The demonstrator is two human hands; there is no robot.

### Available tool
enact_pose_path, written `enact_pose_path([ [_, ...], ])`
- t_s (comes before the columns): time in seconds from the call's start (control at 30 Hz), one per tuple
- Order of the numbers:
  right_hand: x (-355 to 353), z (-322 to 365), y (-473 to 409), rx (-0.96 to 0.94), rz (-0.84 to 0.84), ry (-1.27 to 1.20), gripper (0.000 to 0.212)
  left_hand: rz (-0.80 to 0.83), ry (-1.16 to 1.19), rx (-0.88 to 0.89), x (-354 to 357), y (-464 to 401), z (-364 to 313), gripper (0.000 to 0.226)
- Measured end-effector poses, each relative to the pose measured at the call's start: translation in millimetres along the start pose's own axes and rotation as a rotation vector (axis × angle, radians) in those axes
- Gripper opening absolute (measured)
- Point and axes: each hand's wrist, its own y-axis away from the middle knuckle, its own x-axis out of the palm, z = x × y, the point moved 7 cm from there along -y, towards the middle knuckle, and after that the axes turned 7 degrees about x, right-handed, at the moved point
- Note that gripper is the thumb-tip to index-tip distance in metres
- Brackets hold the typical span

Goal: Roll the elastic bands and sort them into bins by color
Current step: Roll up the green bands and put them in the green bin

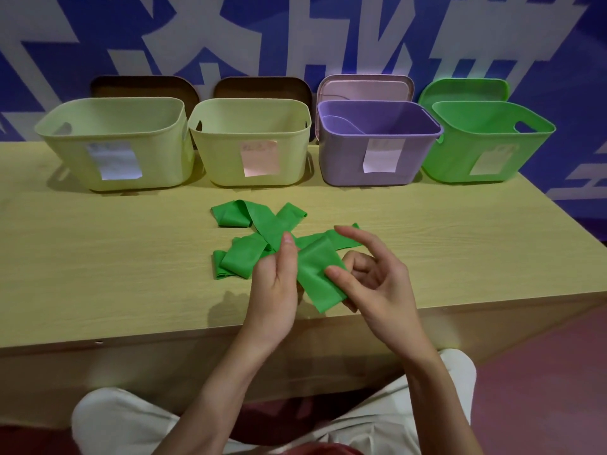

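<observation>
A long green elastic band [259,221] lies loosely folded and crossed over itself on the wooden table [98,257], near the front edge. My left hand [276,284] grips the band's near part, thumb pointing up along it. My right hand [371,274] pinches the band's flat free end [315,274] between thumb and curled fingers, index finger stretched out above it. Along the back stand two pale yellow-green bins [115,142] [253,142], a purple bin [377,152] and a green bin [486,146], each with a paper label on its front.
Lids lean against the wall behind the bins: two brown, one pink [364,87], one green [463,90]. The table's front edge runs just under my wrists. My knees in light trousers [124,421] show below it.
</observation>
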Motion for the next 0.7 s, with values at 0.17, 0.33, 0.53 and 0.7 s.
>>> enact_pose_path([
  [0.17,8.4,6.4,1.2,-0.049,0.05,0.069,0.037,-0.009,0.235,-0.311,7.1,4.5,10.2,0.039],
  [0.33,9.1,4.7,-0.9,-0.045,-0.029,0.053,0.022,0.061,0.203,-0.418,9.8,4.9,19.2,0.038],
  [0.53,6.0,-7.2,-3.2,0.031,-0.085,0.1,0.019,-0.008,-0.078,-0.1,-2.0,-1.8,5.0,0.059],
  [0.7,5.2,-12.0,-3.6,0.066,-0.102,0.062,0.031,0.098,-0.426,0.369,-1.7,4.4,-6.9,0.049],
])
